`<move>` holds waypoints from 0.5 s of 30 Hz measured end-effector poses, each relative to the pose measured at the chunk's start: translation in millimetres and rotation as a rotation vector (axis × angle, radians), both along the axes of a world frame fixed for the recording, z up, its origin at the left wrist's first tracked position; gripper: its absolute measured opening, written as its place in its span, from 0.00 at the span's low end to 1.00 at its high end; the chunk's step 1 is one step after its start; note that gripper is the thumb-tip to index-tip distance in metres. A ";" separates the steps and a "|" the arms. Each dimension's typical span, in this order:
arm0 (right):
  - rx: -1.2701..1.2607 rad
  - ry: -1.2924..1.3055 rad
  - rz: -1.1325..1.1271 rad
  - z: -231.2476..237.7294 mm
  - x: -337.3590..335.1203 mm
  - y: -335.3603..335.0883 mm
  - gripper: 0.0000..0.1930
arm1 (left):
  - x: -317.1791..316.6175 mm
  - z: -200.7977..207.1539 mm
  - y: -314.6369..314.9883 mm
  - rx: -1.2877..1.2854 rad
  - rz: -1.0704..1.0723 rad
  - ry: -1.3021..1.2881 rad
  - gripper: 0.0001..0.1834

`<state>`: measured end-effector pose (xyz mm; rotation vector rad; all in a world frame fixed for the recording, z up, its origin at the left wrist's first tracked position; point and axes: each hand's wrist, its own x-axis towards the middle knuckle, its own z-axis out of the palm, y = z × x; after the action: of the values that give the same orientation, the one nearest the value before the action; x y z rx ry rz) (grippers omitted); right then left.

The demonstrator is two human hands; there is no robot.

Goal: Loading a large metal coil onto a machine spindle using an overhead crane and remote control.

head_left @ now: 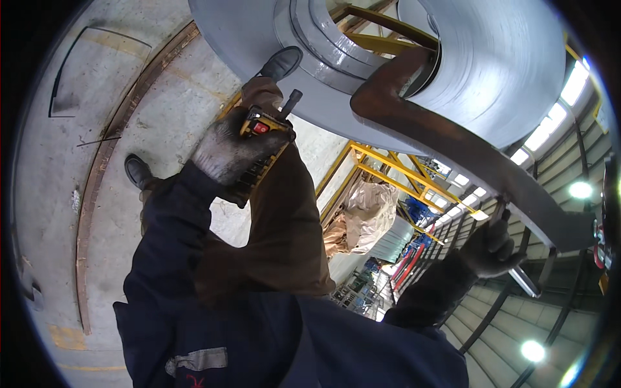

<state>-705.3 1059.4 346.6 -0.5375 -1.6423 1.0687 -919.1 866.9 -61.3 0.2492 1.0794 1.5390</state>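
Left hand (226,147): gloved, fingers closed around a controller (261,123), thumb side toward its upper end; grip firm, no gap seen. Right hand (490,251): dark-gloved, fingers curled round a metal handle (525,282); grip closed, bright end of the handle projecting below the fist.

Controller: yellow and black, hand-held, one red button (260,128) on its upper end, a black stub (292,103) standing out beside it. Held tilted, above the person's legs, left of the hook; its middle partly covered by the glove.

Handle: at the underside of the hook, near its outer end; upper end reaching the hook's lower edge, the join too small to tell.

Hook (453,132): heavy, bent, rust-brown to dark grey; one end inside the bore of a coil, the other at far right.

Coil (498,71): large, grey metal, smooth outer face, stepped rings about the bore; top centre to top right.

Frame (401,176): yellow bars, below the coil.

Wrapping (369,210): crumpled, brown and pale, beside the frame.

Rail (110,152): brown, along the concrete floor (162,97), at left.

Clothing: navy jacket (246,343), brown trousers (284,213), two dark shoes (282,63), set apart.

Lamps (581,189): round, lit, at right.
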 end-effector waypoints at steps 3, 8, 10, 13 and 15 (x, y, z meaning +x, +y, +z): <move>0.381 0.070 -0.323 -58.6 -45.9 -8.3 0.28 | 4.7 -14.6 9.2 -0.002 0.074 0.064 0.23; 0.291 -0.054 0.036 -38.0 -26.7 3.7 0.25 | 7.8 -42.8 25.1 0.049 0.134 -0.010 0.23; 0.299 -0.042 0.038 -40.5 -20.9 10.7 0.25 | 14.7 -49.9 32.3 0.039 0.166 -0.013 0.23; 0.383 -0.066 -0.049 -50.8 -20.6 9.5 0.23 | 15.7 -45.8 40.8 0.074 0.166 -0.005 0.24; 0.491 -0.233 -0.141 -40.7 -4.4 11.7 0.23 | 18.6 -53.4 47.2 0.083 0.175 -0.015 0.23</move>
<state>-709.6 1071.1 305.9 -0.4509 -1.9557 0.4827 -900.4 914.1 -114.7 0.2043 1.0491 1.7421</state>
